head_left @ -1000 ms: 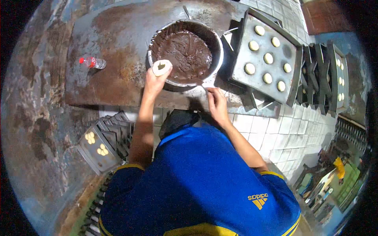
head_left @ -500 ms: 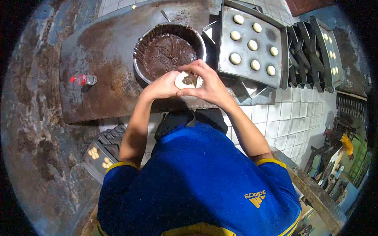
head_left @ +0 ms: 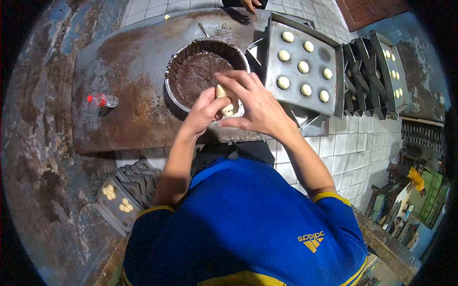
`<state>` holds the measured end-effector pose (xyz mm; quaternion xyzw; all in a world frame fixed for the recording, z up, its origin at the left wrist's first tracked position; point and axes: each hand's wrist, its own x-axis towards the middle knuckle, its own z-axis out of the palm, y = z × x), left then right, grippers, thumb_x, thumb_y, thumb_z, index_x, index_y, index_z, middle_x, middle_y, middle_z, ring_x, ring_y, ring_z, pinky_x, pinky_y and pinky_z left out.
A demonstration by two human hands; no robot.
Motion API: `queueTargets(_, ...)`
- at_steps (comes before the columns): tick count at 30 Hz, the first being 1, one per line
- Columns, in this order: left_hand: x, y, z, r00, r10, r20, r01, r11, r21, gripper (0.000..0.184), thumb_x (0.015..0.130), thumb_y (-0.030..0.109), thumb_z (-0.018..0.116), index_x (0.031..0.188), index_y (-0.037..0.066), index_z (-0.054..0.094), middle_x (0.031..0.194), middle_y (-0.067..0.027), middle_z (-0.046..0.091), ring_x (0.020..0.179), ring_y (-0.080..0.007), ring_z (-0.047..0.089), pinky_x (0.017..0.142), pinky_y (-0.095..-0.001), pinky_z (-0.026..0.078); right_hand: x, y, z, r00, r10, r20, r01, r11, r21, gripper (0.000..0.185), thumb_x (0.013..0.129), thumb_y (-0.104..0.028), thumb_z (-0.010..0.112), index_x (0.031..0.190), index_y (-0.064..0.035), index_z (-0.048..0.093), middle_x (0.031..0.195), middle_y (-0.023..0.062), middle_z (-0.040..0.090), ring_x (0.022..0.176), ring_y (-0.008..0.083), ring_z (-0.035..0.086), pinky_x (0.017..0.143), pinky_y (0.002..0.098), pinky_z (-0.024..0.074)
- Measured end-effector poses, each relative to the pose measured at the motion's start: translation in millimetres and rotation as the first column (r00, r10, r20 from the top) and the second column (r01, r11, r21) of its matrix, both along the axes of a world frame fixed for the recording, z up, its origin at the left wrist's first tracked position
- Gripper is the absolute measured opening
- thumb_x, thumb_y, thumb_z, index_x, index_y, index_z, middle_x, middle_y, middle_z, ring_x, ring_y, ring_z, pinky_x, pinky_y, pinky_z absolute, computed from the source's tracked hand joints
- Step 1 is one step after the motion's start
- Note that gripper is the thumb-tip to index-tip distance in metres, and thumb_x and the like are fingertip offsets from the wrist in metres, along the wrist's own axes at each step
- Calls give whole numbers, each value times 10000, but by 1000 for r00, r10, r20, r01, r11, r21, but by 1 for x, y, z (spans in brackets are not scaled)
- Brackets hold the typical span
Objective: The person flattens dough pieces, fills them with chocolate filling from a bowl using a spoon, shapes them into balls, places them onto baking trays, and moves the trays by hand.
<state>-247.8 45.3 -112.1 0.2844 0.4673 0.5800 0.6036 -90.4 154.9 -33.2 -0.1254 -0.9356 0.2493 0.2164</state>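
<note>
My left hand [head_left: 202, 114] grips a piece of pale dough [head_left: 227, 108], with the thumb laid over its near face. Around the dough's right side curves my right hand [head_left: 260, 104], its thumb and fingers spread apart; whether it touches the dough I cannot tell. No filling shows on the side of the dough facing me. Just beyond both hands stands a round metal bowl [head_left: 168, 88], its wall smeared with dark brown chocolate-like paste [head_left: 193, 71]. A utensil handle [head_left: 203, 30] sticks out at the bowl's far rim.
Right of the bowl, a baking tray [head_left: 318, 52] carries several round dough balls, beside more stacked trays [head_left: 365, 71]. A red-capped bottle [head_left: 103, 100] lies on the worn table [head_left: 129, 71]. Lower left is another tray of dough balls [head_left: 125, 206]. Another person's hand [head_left: 250, 5] appears at the far edge.
The dough has turned, so the brown filling seen in it before is out of sight. My right hand has opened away from it. Another person's hand has appeared at the far edge.
</note>
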Motion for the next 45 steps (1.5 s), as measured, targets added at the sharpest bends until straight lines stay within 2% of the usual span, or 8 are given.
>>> queueTargets(8, -3, 8, 27, 934, -60, 352, 43, 998, 56, 309, 1026, 250, 599, 1283, 82, 569, 1000, 11, 624, 718, -7, 528, 544, -182, 387, 14, 21, -10, 981, -186, -63, 128, 848, -514, 374, 872, -111, 830, 1238, -73, 762, 1046, 86, 692, 835, 163, 663, 719, 315, 551)
queueTargets(12, 11, 18, 32, 994, 34, -104, -32, 999, 19, 407, 990, 251, 659, 1339, 60, 575, 1011, 7, 648, 801, -46, 594, 583, -204, 448, 17, 22, -1, 963, -214, -161, 78, 798, -598, 506, 902, -125, 799, 1388, -61, 674, 1163, 140, 681, 953, 211, 688, 765, 324, 562)
queueTargets(17, 27, 41, 32, 996, 61, 63, -61, 998, -11, 445, 976, 194, 621, 1397, 68, 549, 1067, -21, 671, 885, -63, 651, 649, -230, 517, 26, 39, 9, 981, -23, -192, 2, 994, -109, 646, 828, -305, 880, 1383, -50, 670, 1144, 154, 643, 1007, 301, 658, 859, 365, 554)
queueTargets(20, 31, 55, 41, 986, 29, 164, -15, 996, -87, 375, 998, 224, 631, 1342, 95, 556, 1000, -11, 639, 758, -18, 589, 509, -189, 435, 37, 55, -12, 976, -143, -165, 79, 935, -345, 512, 847, -254, 866, 1293, -38, 737, 1023, 123, 642, 939, 259, 647, 807, 355, 543)
queueTargets(25, 62, 96, 78, 974, 225, -17, -222, 970, 94, 373, 998, 205, 730, 1283, 62, 536, 899, -9, 650, 663, -7, 531, 502, -171, 390, 50, 71, -15, 869, -471, -151, -89, 152, -984, 323, 1028, -159, 703, 1316, -13, 712, 1105, 49, 696, 959, 137, 662, 771, 254, 563)
queueTargets(29, 81, 147, 87, 867, 373, -332, -274, 911, 308, 305, 960, 184, 775, 1148, 28, 593, 867, -19, 667, 710, -30, 576, 590, -213, 433, 76, 83, -17, 858, -455, -240, -383, -255, -888, 471, 1018, -137, 705, 1448, -71, 523, 1250, 45, 676, 1030, 117, 686, 746, 227, 594)
queueTargets(36, 167, 224, 130, 991, 95, -98, -48, 915, 400, 286, 851, 24, 720, 1113, 23, 605, 1008, -50, 676, 942, -96, 657, 888, -267, 533, 108, 127, -24, 478, -742, -470, -261, 390, -883, 422, 964, -64, 751, 1339, 35, 583, 1283, 95, 675, 1090, 176, 679, 1017, 346, 533)
queueTargets(45, 247, 314, 101, 997, -53, -47, 70, 863, 500, 647, 834, -89, 709, 1335, 63, 328, 994, -94, 719, 984, -160, 726, 944, -329, 549, 212, 211, -17, 608, -651, -454, -184, 441, -878, 503, 939, -235, 757, 1335, 51, 636, 1233, 83, 690, 1166, 174, 654, 1025, 334, 512)
